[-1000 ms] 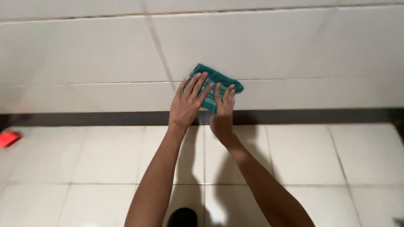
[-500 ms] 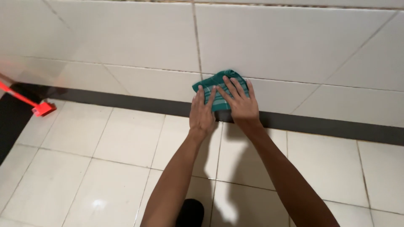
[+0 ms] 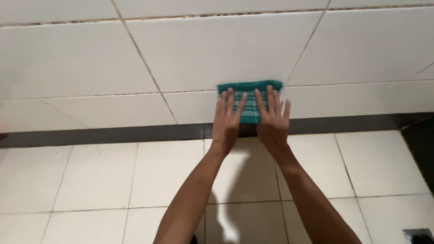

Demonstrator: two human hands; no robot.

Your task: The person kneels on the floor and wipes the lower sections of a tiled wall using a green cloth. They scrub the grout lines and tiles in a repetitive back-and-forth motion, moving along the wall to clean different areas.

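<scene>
Head view is showing both hands pressing flat on a folded green checked cloth (image 3: 248, 100) against the white tiled wall (image 3: 217, 58), low down, just above the dark skirting strip (image 3: 113, 134). Left hand (image 3: 227, 121) is covering the cloth's left half, right hand (image 3: 272, 121) the right half, side by side, nearly touching. Fingers on both are lying straight and slightly spread, palms down, not pinching or gripping anything; flat palms are likely spreading pressure so the cloth is staying pinned to the vertical surface instead of dropping. Cloth's top edge and a middle strip are showing between the hands; its lower part is hiding under the palms, so full shape and fold count are hard to tell. Both arms are reaching forward over the white floor tiles (image 3: 99, 180), casting a shadow there. Elbows are getting cut off at the bottom edge. A small grey metal thing (image 3: 418, 235) at the bottom right corner is being cropped, maybe a drain, cannot tell.
</scene>
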